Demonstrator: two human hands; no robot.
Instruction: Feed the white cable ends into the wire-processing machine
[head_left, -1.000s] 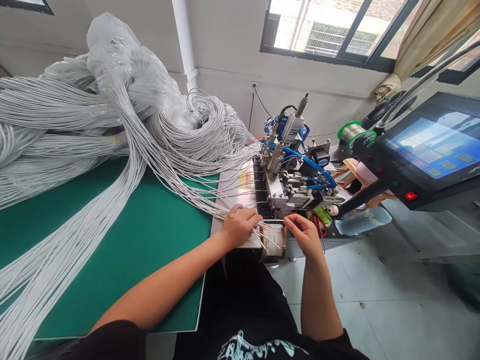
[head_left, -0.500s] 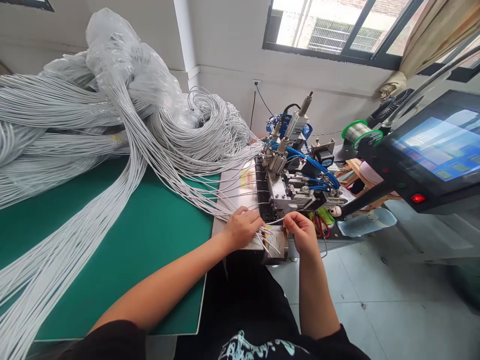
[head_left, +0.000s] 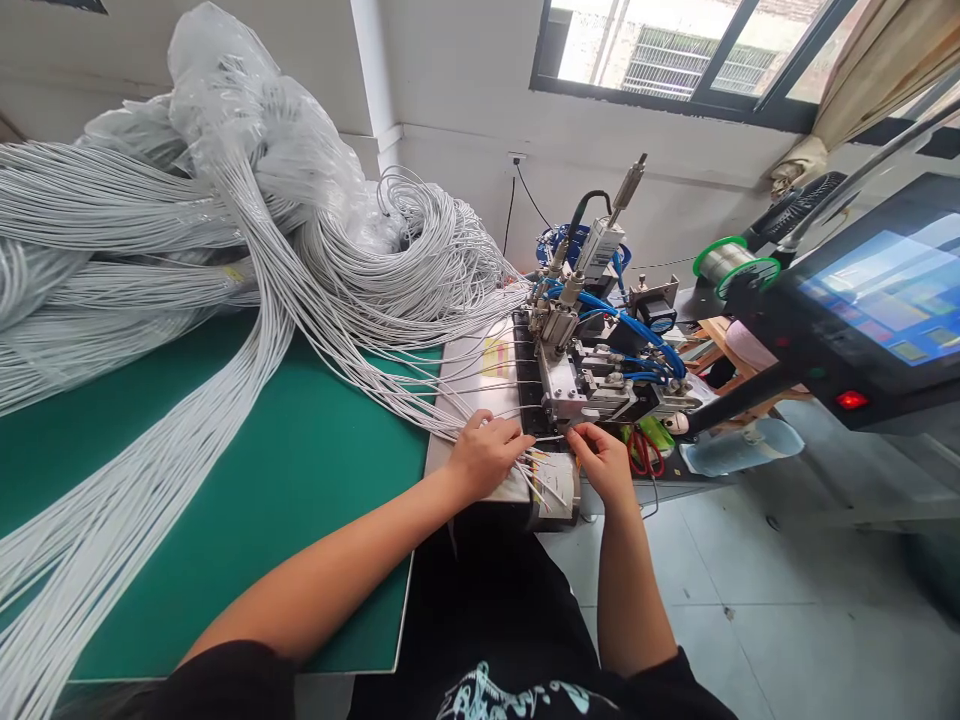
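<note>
My left hand [head_left: 489, 452] is closed around a bunch of thin white cables [head_left: 409, 405], whose loose ends [head_left: 546, 478] stick out past the fingers. Between finger and thumb, my right hand [head_left: 602, 460] pinches the end of one white cable at the front of the metal machine [head_left: 559, 370]. That cable spans the gap between both hands, beside the black slotted rail [head_left: 529, 375]. Several other cables lie across the rail farther back. Exactly how the pinched tip sits against the machine is hidden by my fingers.
Plastic-wrapped cable bundles [head_left: 262, 130] are heaped on the green table [head_left: 330, 510]. Right of the machine are red-handled scissors [head_left: 651, 455], a clear bluish container [head_left: 746, 447], a solder wire spool [head_left: 731, 265] and a screen [head_left: 892, 280] on an arm.
My right hand has brought the cable end slightly up, closer to the machine's front. The left thumb and fingers have reached a little farther right along the cable. The view has shifted slightly.
</note>
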